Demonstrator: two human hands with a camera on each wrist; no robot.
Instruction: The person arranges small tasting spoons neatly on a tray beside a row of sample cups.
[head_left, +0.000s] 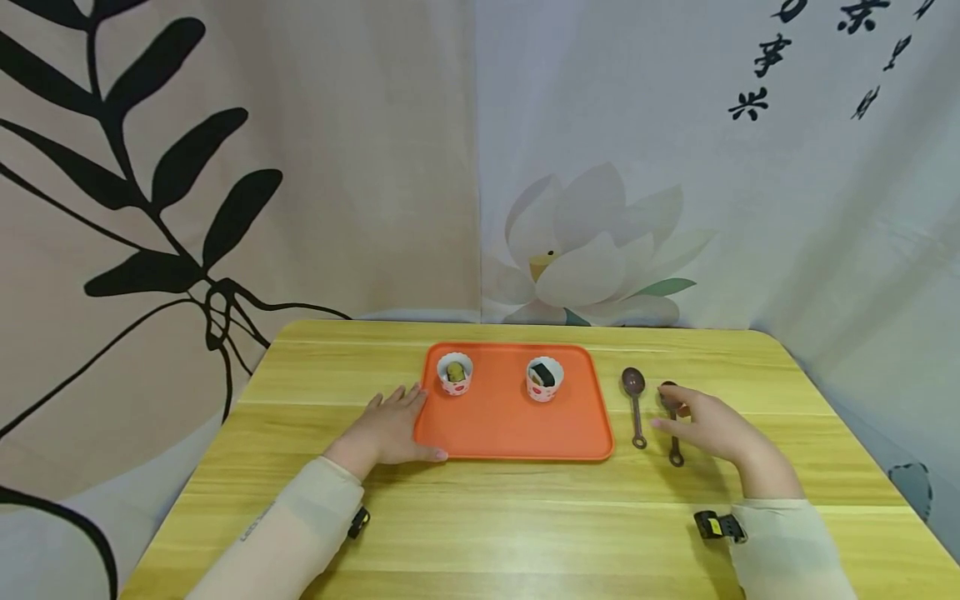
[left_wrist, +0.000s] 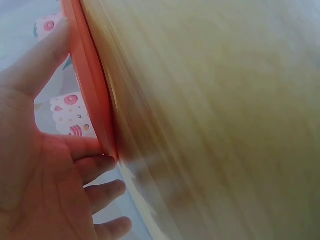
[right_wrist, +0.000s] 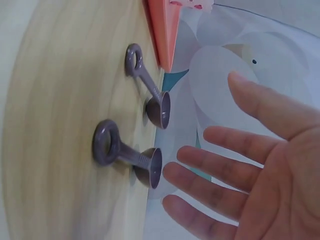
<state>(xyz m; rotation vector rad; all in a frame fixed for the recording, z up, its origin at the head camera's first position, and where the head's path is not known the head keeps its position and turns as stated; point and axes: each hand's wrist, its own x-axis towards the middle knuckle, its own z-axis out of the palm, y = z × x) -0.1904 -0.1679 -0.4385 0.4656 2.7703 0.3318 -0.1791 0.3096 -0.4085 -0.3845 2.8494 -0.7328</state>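
Note:
My left hand (head_left: pixel 390 429) rests against the left edge of an orange tray (head_left: pixel 517 437), fingers spread; in the left wrist view its thumb and fingertips touch the tray's rim (left_wrist: pixel 92 75). On the tray stand two small patterned paper cups: one (head_left: pixel 455 388) at the back left with a yellow-green piece inside, the other (head_left: pixel 542 394) right of the middle with a dark-and-white piece. Right of the tray lie two brown measuring spoons with ring ends, a left one (head_left: pixel 636 408) and a right one (head_left: pixel 676 455). Over the right spoon hovers my right hand (head_left: pixel 708 423), fingers extended, nothing held.
Everything sits on a light wooden table (head_left: pixel 517 533) with rounded back corners. Behind its back edge hangs a printed curtain (head_left: pixel 375 167) with dark leaves and a pale lotus. Each wrist wears a dark strap, such as the right one (head_left: pixel 720 526).

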